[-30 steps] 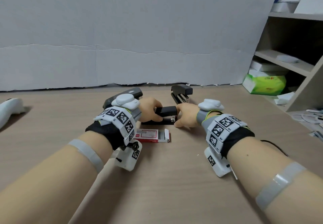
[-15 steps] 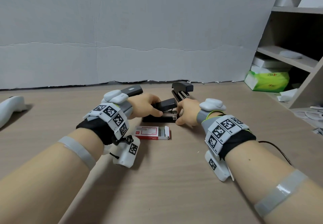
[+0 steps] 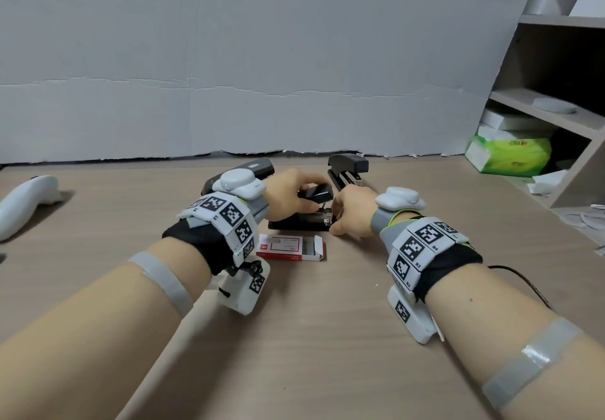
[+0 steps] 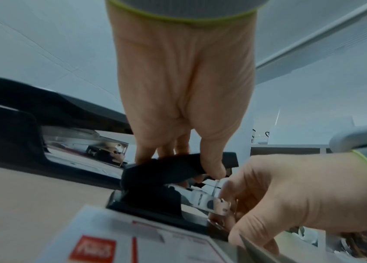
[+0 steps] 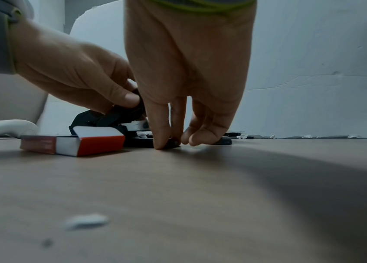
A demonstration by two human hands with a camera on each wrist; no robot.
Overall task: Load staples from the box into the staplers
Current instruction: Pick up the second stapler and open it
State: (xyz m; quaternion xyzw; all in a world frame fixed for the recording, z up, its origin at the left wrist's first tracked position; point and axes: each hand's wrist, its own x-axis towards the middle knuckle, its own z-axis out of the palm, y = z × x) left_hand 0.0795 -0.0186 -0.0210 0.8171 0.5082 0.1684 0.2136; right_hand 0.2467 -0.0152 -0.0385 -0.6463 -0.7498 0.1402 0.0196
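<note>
A small black stapler lies at mid-table between my hands. My left hand grips its black top cover, which is tilted up off the metal magazine. My right hand pinches the stapler's front end low at the table, fingertips touching the base. The red and white staple box lies just in front of the stapler with its right end flap open; it also shows as the box beside my right fingers. Two more black staplers sit behind: one stapler behind my left wrist, another stapler with its top raised.
A white controller lies at the far left of the wooden table. A white foam board closes off the back. At the right stand a shelf unit, a green tissue pack and a black cable.
The stapler's cover, flat a second ago, has been tilted upward by my left hand. My right hand has stayed at the front end.
</note>
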